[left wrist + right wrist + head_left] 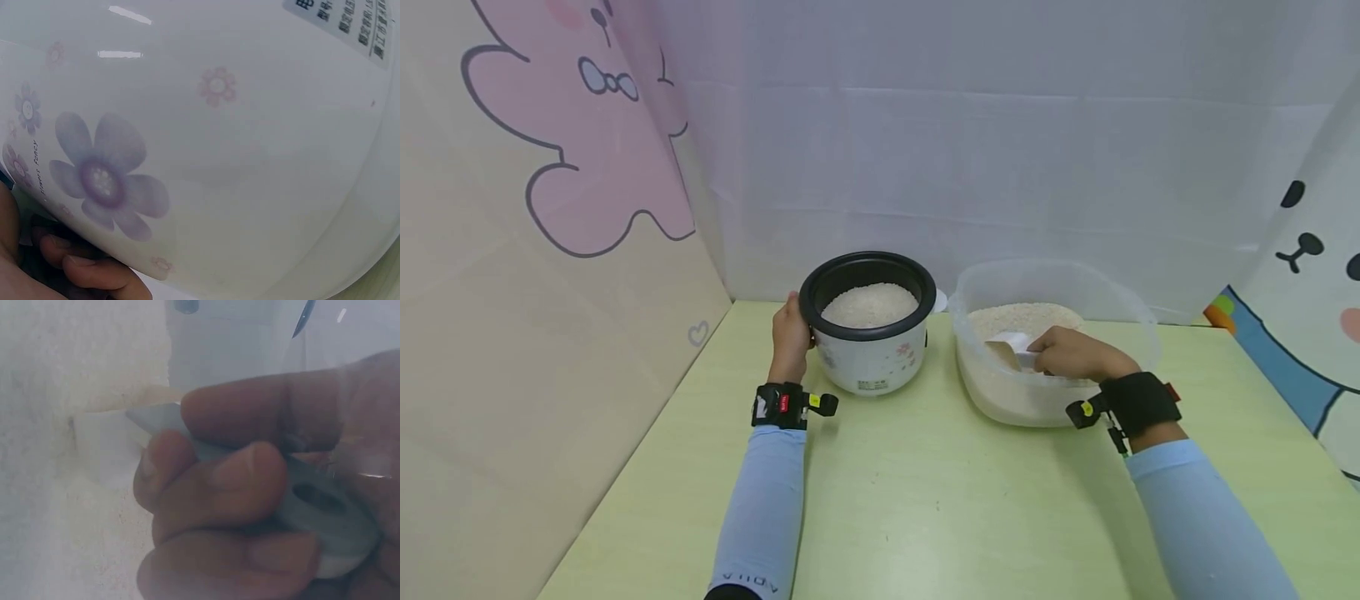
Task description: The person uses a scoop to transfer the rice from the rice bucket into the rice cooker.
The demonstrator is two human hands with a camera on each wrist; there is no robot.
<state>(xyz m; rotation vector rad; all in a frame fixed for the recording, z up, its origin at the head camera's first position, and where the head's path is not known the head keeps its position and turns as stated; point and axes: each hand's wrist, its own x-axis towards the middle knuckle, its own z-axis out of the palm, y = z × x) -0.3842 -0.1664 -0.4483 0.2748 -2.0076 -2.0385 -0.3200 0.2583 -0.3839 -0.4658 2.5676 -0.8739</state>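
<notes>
Nearest me, two pale blue sleeves reach forward over the light green tabletop [925, 517], each wrist carrying a black strap-mounted camera; I note my left hand [790, 333] pressed against the left side of the white flower-printed rice cooker with black rim [868, 333], fingers curled around its wall; in the left wrist view the fingertips [94, 269] sit under the curve of the cooker body [219, 144], beside a purple flower print; the cooker stands upright on the table, left of centre, and holds white rice [870, 304] up near the rim.

My right hand [1075, 354] is inside the clear plastic tub [1131, 312], just right of the cooker, close but whether touching I cannot tell; the fingers [250, 481] are wrapped round the handle of a white plastic scoop [1011, 346], its bowl resting in the tub's raw rice [1022, 318].

Beyond stand a white curtain [1000, 150] and cartoon-printed side panels.
</notes>
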